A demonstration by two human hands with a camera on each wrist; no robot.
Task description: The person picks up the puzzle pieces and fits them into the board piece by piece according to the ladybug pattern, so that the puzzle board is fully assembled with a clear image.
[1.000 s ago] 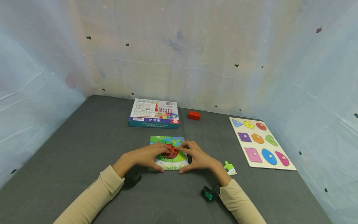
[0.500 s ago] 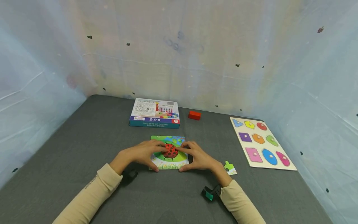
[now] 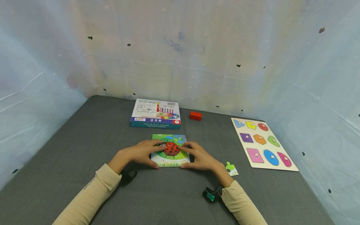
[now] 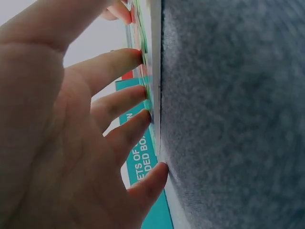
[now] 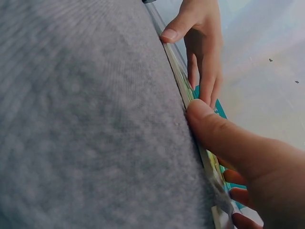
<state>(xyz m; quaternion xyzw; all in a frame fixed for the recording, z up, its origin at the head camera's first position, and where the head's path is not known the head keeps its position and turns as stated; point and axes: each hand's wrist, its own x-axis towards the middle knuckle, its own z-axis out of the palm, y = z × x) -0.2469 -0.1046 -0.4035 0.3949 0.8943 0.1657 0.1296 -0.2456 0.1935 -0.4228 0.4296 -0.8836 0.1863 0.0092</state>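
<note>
A ladybug jigsaw puzzle (image 3: 172, 159) lies flat on the grey table in the head view, its near edge towards me. My left hand (image 3: 142, 153) spans its left side, with fingertips on the picture and the thumb at the near left corner. On the right side, my right hand (image 3: 201, 157) rests fingertips on the picture, while its thumb (image 5: 200, 112) touches the near edge in the right wrist view. The left wrist view shows the left fingers (image 4: 114, 67) spread and lightly bent, touching the puzzle's face. Parts of the puzzle are covered by both hands.
A loose green and white puzzle piece (image 3: 232, 169) lies right of my right wrist. Behind the puzzle are a bead-set box (image 3: 154, 124) and a red block (image 3: 195, 116). A shape board (image 3: 253, 144) with knobbed pieces lies at the right.
The puzzle has slid slightly away from me, towards the box. My left hand has shifted left and a little forward, uncovering more of the ladybug. The right hand stays nearly in place.
</note>
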